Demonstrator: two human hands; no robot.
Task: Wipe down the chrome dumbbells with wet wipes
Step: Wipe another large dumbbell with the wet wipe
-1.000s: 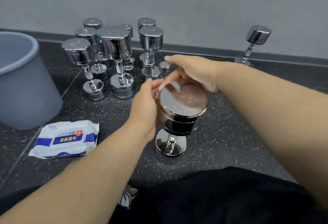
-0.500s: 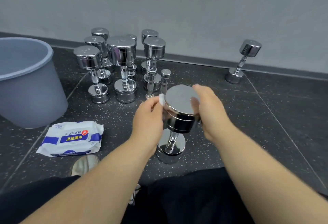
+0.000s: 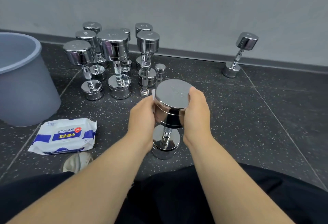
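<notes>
Both bare forearms reach forward over black-clothed legs [image 3: 168, 197]. The wrists are roughly level, and the hands face each other on either side of a large chrome dumbbell [image 3: 173, 97], which stands upright on the dark speckled tiled floor [image 3: 248, 117].

The left hand [image 3: 142, 115] has its fingers curled inward and pressed together. They hold a crumpled white wet wipe [image 3: 153, 93] against the left side of the dumbbell's upper head, and only a small corner of the wipe shows above them. The right hand [image 3: 196, 115] cups the opposite side of that head, thumb at the top rim; its fingers wrap round the far side and are mostly hidden.

Well to the left of the left-hand fingers, a white and blue soft pack of wet wipes [image 3: 63, 136] lies flat on the floor. Beyond the pack stands a grey plastic bucket [image 3: 26, 85]. Just past the fingertips, a cluster of upright chrome dumbbells [image 3: 114, 46] stands near the grey wall [image 3: 177, 1]. Far to the right of the right-hand fingers, a lone chrome dumbbell [image 3: 238, 55] stands by the wall.
</notes>
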